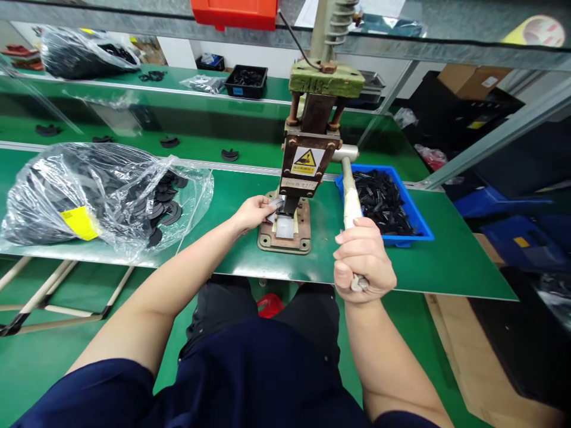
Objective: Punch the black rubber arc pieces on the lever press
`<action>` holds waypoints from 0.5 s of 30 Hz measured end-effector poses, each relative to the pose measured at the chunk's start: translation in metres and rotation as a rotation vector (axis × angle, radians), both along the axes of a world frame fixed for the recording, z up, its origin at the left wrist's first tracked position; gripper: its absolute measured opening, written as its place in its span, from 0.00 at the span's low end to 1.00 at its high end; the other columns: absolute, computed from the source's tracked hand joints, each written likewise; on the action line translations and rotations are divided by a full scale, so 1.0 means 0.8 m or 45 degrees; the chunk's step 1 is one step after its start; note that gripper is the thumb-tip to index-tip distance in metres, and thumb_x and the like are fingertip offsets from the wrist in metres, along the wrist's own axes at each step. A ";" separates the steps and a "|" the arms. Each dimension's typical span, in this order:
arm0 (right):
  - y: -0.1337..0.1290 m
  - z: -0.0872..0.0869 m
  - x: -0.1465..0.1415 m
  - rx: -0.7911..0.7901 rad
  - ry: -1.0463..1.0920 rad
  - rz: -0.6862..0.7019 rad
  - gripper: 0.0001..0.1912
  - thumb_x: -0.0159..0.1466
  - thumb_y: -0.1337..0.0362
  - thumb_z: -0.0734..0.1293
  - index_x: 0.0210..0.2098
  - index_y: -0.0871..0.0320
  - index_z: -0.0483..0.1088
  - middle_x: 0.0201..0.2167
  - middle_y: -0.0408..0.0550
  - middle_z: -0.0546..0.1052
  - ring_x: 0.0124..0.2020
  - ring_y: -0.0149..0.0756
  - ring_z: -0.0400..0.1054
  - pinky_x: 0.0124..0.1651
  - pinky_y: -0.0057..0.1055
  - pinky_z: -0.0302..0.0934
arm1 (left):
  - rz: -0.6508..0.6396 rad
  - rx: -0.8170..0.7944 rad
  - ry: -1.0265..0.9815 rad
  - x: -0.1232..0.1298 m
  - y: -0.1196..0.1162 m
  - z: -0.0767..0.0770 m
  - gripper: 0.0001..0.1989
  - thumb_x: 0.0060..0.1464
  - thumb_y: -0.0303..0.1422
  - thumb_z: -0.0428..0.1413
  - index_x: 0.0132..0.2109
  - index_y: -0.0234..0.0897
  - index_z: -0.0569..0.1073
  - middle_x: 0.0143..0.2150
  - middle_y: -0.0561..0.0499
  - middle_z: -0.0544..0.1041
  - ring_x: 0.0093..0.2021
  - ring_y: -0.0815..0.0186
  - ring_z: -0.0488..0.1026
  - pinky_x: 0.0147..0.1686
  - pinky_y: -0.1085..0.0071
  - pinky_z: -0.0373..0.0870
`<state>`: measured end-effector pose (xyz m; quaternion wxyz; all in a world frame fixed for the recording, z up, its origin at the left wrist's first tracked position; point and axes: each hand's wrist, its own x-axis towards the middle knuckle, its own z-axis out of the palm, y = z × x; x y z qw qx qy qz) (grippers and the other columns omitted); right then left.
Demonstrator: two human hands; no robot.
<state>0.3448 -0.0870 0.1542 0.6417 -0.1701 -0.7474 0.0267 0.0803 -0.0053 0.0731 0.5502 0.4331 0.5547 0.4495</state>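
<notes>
A hand-operated press (303,160) with a yellow warning label stands on the bench before me. My right hand (363,258) is wrapped round the press's lever handle (351,190), which is covered in pale tape. At the left side of the press base (265,241), the fingers of my left hand (255,213) pinch a thin, curved dark piece (275,204) under the press head. The fingertips and the press head partly hide this piece. A pale block (284,227) lies on the base just in front of the head.
To the left, a clear plastic bag (93,184) spills curved black pieces (167,208). A blue tray (414,238) of small black parts stands right of the press. Several curved pieces (229,155) lie farther back. A metal shelf edge (250,40) crosses overhead.
</notes>
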 end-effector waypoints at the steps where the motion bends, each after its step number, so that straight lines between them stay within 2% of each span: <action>1: 0.000 0.000 0.000 -0.002 0.008 -0.001 0.12 0.66 0.62 0.69 0.25 0.53 0.68 0.25 0.37 0.75 0.36 0.32 0.77 0.60 0.50 0.70 | -0.011 -0.023 0.032 0.002 0.003 0.000 0.20 0.53 0.42 0.73 0.37 0.35 0.73 0.28 0.50 0.80 0.24 0.70 0.75 0.29 0.72 0.74; 6: 0.000 -0.003 0.000 -0.011 0.019 -0.001 0.12 0.66 0.61 0.69 0.26 0.52 0.68 0.25 0.36 0.75 0.36 0.33 0.77 0.60 0.51 0.71 | -0.108 -0.048 0.210 0.005 0.015 0.002 0.19 0.53 0.41 0.73 0.32 0.36 0.72 0.24 0.52 0.77 0.18 0.73 0.68 0.19 0.75 0.66; 12: -0.001 -0.003 -0.001 -0.021 0.032 -0.006 0.12 0.66 0.60 0.69 0.26 0.52 0.68 0.25 0.37 0.75 0.36 0.34 0.77 0.59 0.53 0.71 | -0.278 -0.129 0.282 0.003 0.018 0.012 0.20 0.51 0.42 0.74 0.34 0.38 0.71 0.19 0.52 0.75 0.17 0.65 0.73 0.19 0.71 0.66; 15: 0.000 -0.003 0.000 -0.017 0.016 -0.017 0.13 0.67 0.59 0.68 0.26 0.51 0.69 0.25 0.36 0.75 0.36 0.33 0.77 0.59 0.52 0.71 | -0.352 -0.101 0.244 0.000 0.018 0.013 0.22 0.54 0.46 0.72 0.36 0.38 0.70 0.19 0.52 0.75 0.16 0.67 0.72 0.18 0.73 0.65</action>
